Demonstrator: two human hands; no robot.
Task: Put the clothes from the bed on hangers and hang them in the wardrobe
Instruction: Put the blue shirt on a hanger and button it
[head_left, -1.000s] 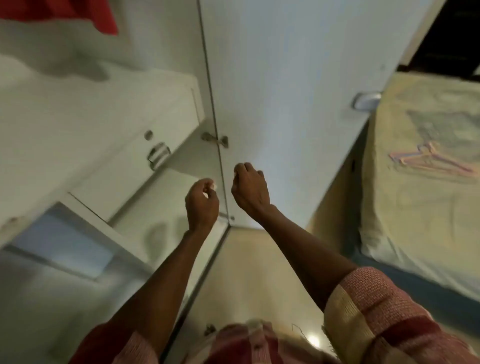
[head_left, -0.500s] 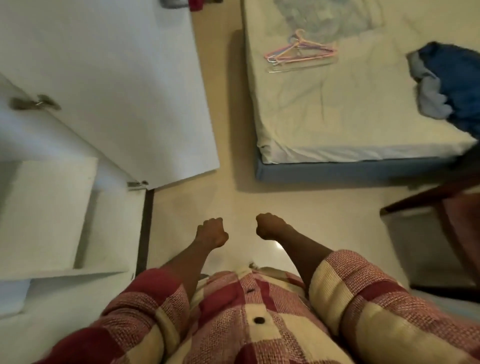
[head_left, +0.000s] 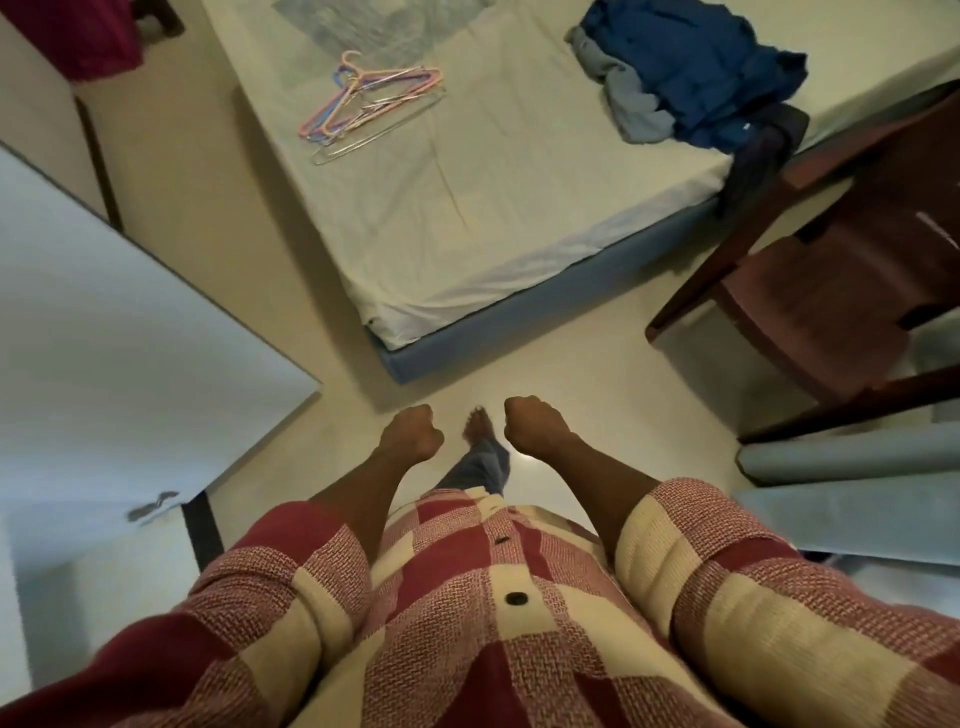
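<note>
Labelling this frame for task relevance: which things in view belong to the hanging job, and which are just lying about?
Part of the job:
- pile of clothes, blue and grey, on the bed
- bundle of hangers on the bed
- wardrobe door, open
- left hand and right hand, both fisted, holding nothing

Just lying about:
- wooden chair
- dark red cloth, top left

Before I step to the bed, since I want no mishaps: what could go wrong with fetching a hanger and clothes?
The hangers lie tangled in one pile, so lifting one may drag others along. A dark garment droops off the bed edge beside the blue clothes pile and could slide to the floor. The wooden chair stands near that corner, a possible snag. Both the left hand and right hand are curled, holding nothing.
</note>
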